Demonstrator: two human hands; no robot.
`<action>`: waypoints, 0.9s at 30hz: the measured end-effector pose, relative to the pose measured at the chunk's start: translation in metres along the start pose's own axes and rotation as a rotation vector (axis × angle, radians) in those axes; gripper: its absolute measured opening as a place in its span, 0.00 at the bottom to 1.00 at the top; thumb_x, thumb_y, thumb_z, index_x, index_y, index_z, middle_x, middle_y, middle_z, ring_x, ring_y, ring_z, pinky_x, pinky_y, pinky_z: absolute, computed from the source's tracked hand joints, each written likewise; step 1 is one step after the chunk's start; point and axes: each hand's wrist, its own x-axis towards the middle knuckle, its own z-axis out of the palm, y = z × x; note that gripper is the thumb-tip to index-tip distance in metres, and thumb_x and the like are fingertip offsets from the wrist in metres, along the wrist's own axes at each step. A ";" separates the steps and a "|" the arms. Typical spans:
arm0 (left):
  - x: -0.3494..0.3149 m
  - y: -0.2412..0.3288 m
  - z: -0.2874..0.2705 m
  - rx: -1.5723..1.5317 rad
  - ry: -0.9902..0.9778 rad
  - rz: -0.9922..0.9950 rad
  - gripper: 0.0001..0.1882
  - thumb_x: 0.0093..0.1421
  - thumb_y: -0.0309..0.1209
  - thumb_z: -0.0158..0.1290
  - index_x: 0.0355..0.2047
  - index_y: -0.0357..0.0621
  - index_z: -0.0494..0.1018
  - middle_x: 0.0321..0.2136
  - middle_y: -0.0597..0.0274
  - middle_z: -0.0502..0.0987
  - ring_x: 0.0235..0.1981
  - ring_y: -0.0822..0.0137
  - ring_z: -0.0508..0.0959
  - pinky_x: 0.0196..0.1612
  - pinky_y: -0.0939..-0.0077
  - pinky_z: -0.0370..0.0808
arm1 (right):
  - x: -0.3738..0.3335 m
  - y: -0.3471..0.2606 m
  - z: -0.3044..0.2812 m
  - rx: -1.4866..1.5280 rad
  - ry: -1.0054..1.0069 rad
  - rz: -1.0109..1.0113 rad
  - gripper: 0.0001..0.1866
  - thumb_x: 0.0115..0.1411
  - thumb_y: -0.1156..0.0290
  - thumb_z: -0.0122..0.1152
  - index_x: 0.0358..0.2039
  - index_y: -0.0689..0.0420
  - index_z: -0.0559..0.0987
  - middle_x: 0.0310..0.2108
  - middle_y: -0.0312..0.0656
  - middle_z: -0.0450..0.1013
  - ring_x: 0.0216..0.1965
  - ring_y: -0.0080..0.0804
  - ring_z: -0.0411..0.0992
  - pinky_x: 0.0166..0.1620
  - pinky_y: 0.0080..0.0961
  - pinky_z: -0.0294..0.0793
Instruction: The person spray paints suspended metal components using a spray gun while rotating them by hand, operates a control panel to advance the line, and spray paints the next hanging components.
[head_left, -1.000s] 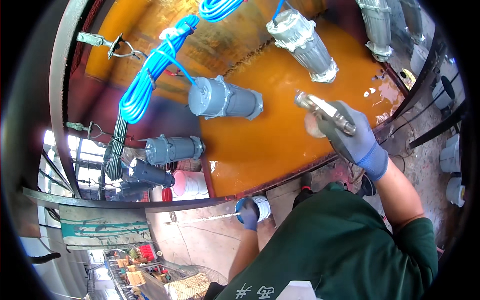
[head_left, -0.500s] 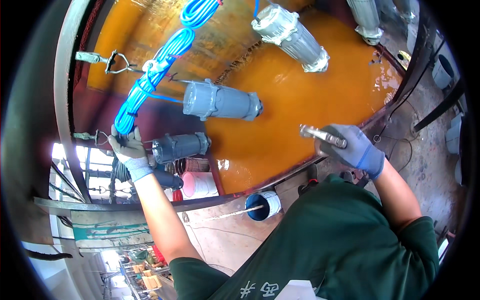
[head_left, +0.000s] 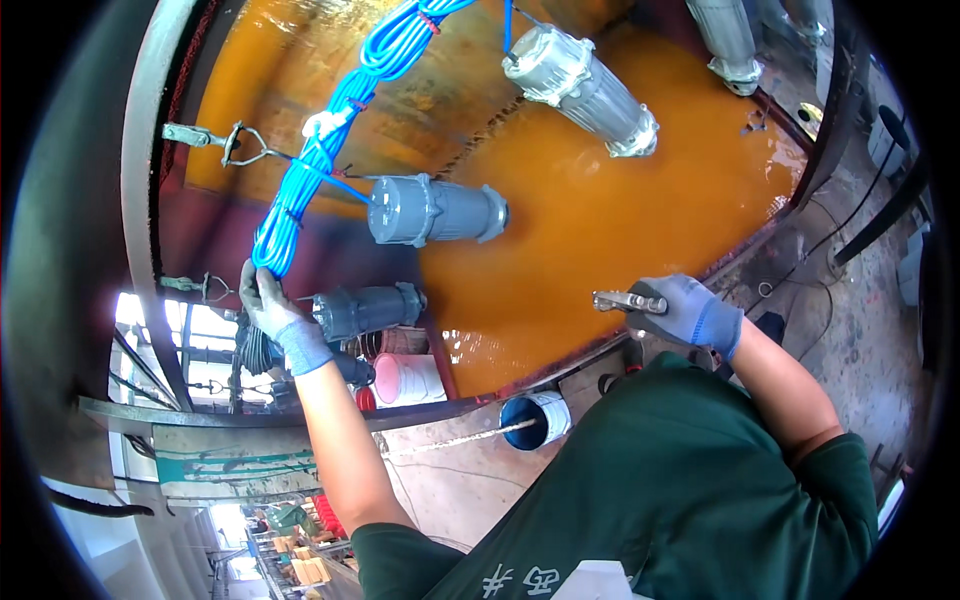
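A long coil of blue cable (head_left: 310, 165), bound with small ties, slants down from the top of the view. At its lower end, the gloved fingers of my left hand (head_left: 275, 305) are closed on the loops. From the coil a blue lead runs to a grey, motor-shaped cylinder (head_left: 435, 210) hanging to its right. Another grey cylinder (head_left: 365, 310) hangs just right of my left hand. My right hand (head_left: 685, 310), also gloved, is wrapped round a silver metal hand tool (head_left: 628, 301) in front of my body. The tool's exact kind is not clear.
Further grey cylinders (head_left: 585, 88) hang farther back. Behind them stands a large orange-stained, wet-looking basin (head_left: 560, 250) with a dark rim. Metal hooks (head_left: 240, 145) hang at the left frame. A blue-lined bucket (head_left: 535, 420) and a pinkish bucket (head_left: 410, 380) stand below.
The coil's lower end and my left hand have shifted right in the view, and the fingers now close on it. My right hand with the tool has come slightly lower and left.
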 end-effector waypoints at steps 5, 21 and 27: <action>-0.015 0.016 0.017 0.075 -0.053 0.146 0.22 0.71 0.30 0.61 0.63 0.36 0.73 0.57 0.52 0.79 0.57 0.62 0.78 0.64 0.63 0.73 | 0.010 -0.020 -0.022 0.269 0.198 0.074 0.09 0.64 0.70 0.67 0.40 0.60 0.80 0.30 0.45 0.81 0.31 0.33 0.80 0.38 0.33 0.78; -0.010 0.077 0.098 0.424 -0.364 0.634 0.18 0.73 0.32 0.57 0.58 0.36 0.77 0.55 0.50 0.72 0.59 0.56 0.75 0.65 0.62 0.71 | 0.020 -0.084 -0.048 0.320 0.356 -0.200 0.12 0.59 0.72 0.74 0.41 0.57 0.80 0.30 0.49 0.78 0.32 0.49 0.80 0.35 0.39 0.79; -0.006 0.068 0.122 0.149 -0.522 0.436 0.27 0.70 0.25 0.58 0.68 0.32 0.69 0.68 0.44 0.70 0.70 0.55 0.69 0.74 0.59 0.62 | 0.026 -0.034 -0.024 -0.030 -0.095 -0.209 0.13 0.64 0.62 0.68 0.41 0.55 0.78 0.33 0.51 0.78 0.37 0.55 0.80 0.42 0.48 0.78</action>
